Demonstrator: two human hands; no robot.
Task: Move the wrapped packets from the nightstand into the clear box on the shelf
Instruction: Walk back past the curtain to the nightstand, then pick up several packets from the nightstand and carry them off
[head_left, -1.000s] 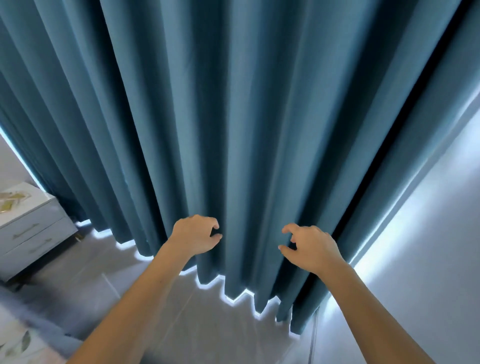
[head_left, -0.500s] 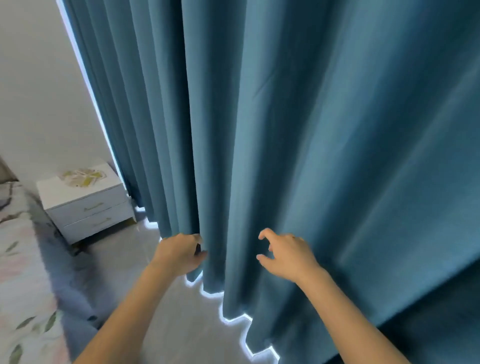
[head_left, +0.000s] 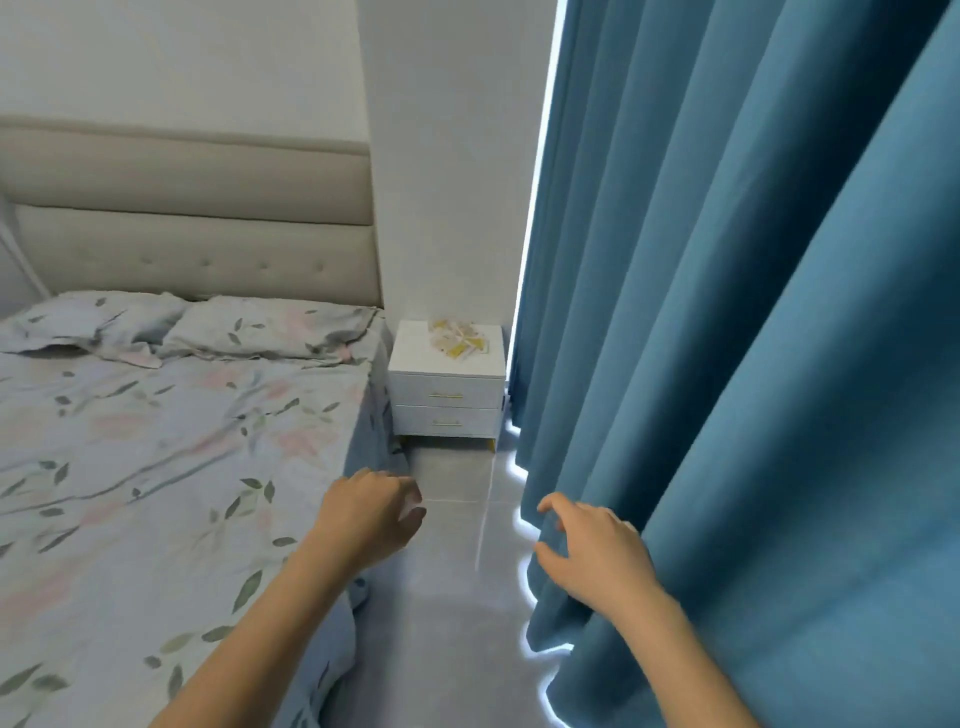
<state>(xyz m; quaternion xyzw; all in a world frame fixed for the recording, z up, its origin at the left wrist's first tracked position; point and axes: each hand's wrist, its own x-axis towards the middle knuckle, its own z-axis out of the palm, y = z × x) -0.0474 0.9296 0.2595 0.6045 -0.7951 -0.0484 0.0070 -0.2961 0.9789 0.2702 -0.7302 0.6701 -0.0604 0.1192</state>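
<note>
Straight ahead, a teal curtain (head_left: 753, 312) hangs in deep folds down the whole right side of the room, daylight glowing along its edge and hem. To the left stands a bed (head_left: 156, 467) with a floral leaf-print sheet, two matching pillows (head_left: 197, 327) and a padded beige headboard (head_left: 192, 218). A strip of grey tiled floor (head_left: 452, 597) runs between bed and curtain. At its far end, against the wall, sits a white two-drawer nightstand (head_left: 448, 400) with gold handles. A loose heap of yellow-and-white wrapped packets (head_left: 460, 339) lies on its top, toward the back right.

Both bare arms reach forward, well short of the nightstand. The left hand (head_left: 371, 514) hovers beside the bed's edge, fingers loosely curled around nothing. The right hand (head_left: 592, 551) floats just in front of the curtain, fingers relaxed and slightly spread, empty.
</note>
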